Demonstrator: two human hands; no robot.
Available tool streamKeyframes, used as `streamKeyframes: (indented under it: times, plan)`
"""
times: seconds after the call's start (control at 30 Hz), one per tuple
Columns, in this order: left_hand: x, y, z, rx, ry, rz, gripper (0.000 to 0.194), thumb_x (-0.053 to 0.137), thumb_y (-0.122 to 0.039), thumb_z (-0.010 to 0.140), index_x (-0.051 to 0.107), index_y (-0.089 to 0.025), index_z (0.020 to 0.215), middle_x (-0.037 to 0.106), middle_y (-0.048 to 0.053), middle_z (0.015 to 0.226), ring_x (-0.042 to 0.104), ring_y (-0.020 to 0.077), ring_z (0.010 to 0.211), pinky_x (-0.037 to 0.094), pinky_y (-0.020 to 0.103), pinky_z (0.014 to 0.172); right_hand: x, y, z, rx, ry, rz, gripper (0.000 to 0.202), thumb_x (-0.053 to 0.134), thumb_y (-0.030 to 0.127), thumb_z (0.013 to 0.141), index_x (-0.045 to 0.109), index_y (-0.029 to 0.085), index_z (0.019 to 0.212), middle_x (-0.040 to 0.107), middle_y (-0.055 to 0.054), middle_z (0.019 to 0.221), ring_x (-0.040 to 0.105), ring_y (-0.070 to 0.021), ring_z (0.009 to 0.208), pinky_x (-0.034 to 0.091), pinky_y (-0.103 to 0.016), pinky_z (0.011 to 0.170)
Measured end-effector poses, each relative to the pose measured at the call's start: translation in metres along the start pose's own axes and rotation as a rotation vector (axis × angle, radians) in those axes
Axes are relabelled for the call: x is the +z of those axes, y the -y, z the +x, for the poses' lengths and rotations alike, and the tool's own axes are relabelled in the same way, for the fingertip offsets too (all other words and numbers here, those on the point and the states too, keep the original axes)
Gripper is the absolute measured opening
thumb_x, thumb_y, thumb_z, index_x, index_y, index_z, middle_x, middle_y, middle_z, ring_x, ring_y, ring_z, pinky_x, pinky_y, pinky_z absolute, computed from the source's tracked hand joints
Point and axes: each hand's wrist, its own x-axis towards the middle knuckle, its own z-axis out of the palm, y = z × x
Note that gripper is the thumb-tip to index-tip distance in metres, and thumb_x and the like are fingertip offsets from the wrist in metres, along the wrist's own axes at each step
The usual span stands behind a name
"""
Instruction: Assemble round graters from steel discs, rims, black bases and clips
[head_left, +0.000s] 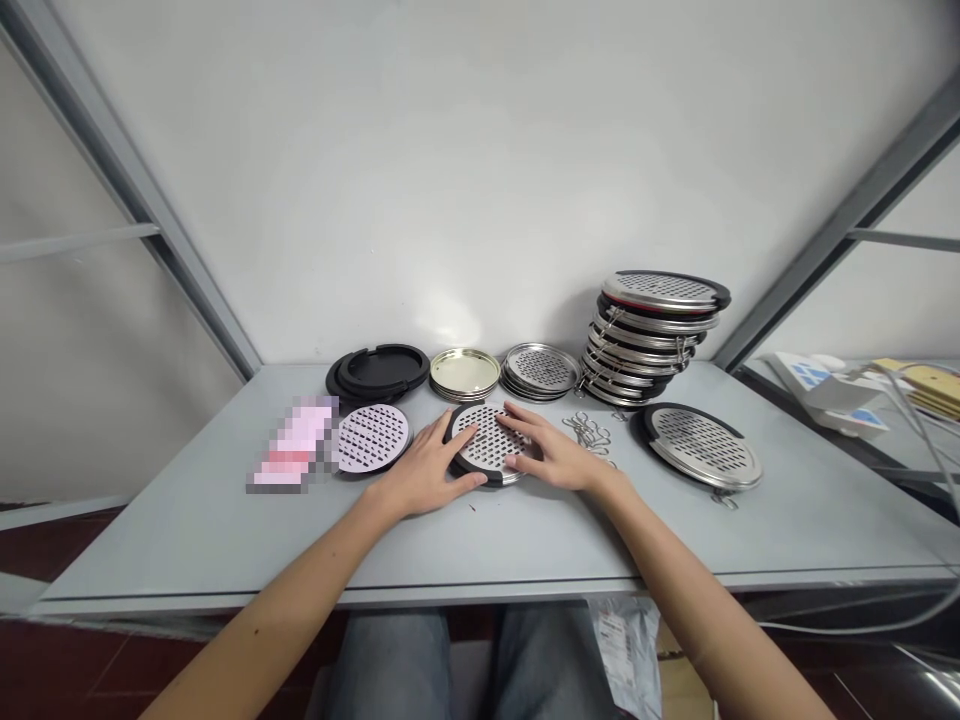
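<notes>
6 o'clock: perforated disc (489, 446) partly covered by left hand (429, 467) and right hand (556, 453). 8 o'clock: pixelated item (292, 450), details unreadable. 4 o'clock: wire clips (587, 432) overlap, count indeterminate. 5 o'clock: bag (624, 650) partly hidden by bench (225, 540), label illegible.

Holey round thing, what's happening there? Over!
Left hand and right hand: spread on perforated disc. Lies flat on table. Metal clips near right hand, seemingly not blocking.

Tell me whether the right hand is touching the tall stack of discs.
No: the right hand has its fingers on the black-edged perforated disc, apart from the tall stack.
</notes>
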Motion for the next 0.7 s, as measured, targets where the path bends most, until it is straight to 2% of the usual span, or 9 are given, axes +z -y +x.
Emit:
streamKeyframes:
  times: [0.13, 0.27, 0.47, 0.7]
  plan:
    - [-0.001, -0.001, 0.000, -0.017, 0.019, 0.003, 0.074, 0.048, -0.065, 0.086, 0.030, -0.028, 0.148, 0.014, 0.011, 0.158, 0.020, 0.0343, 0.143, 0.024, 0.049, 0.115, -0.003, 0.004, 0.000, 0.017, 0.014, -0.004, 0.077, 0.059, 0.057, 0.081, 0.039, 0.020, 0.145, 0.021, -0.013, 0.157, 0.022, -0.0337, 0.143, 0.022, -0.052, 0.116]
    - [-0.003, -0.002, 0.000, -0.026, 0.029, 0.004, 0.075, 0.047, -0.066, 0.085, 0.030, -0.028, 0.148, 0.013, 0.010, 0.159, 0.020, 0.0338, 0.144, 0.023, 0.048, 0.115, -0.008, 0.003, -0.002, 0.075, 0.026, -0.024, 0.088, 0.063, 0.061, 0.077, 0.034, 0.017, 0.147, 0.017, -0.017, 0.157, 0.021, -0.0342, 0.143, 0.023, -0.053, 0.115]
    - [-0.003, -0.001, -0.001, -0.034, 0.043, 0.006, 0.078, 0.047, -0.067, 0.085, 0.026, -0.029, 0.149, 0.011, 0.009, 0.159, 0.019, 0.0342, 0.144, 0.023, 0.048, 0.115, -0.018, 0.000, -0.004, 0.066, 0.023, 0.002, 0.093, 0.075, 0.058, 0.064, 0.043, 0.020, 0.143, 0.033, -0.016, 0.151, 0.029, -0.0364, 0.140, 0.023, -0.056, 0.114]
    - [-0.002, 0.000, -0.001, -0.011, 0.012, -0.016, 0.076, 0.049, -0.066, 0.085, 0.027, -0.031, 0.149, 0.013, 0.008, 0.159, 0.022, 0.0355, 0.142, 0.025, 0.050, 0.114, -0.017, -0.002, -0.005, 0.088, 0.070, 0.024, 0.100, 0.079, 0.056, 0.060, 0.039, 0.021, 0.145, 0.028, -0.015, 0.154, 0.030, -0.0355, 0.140, 0.023, -0.054, 0.114]
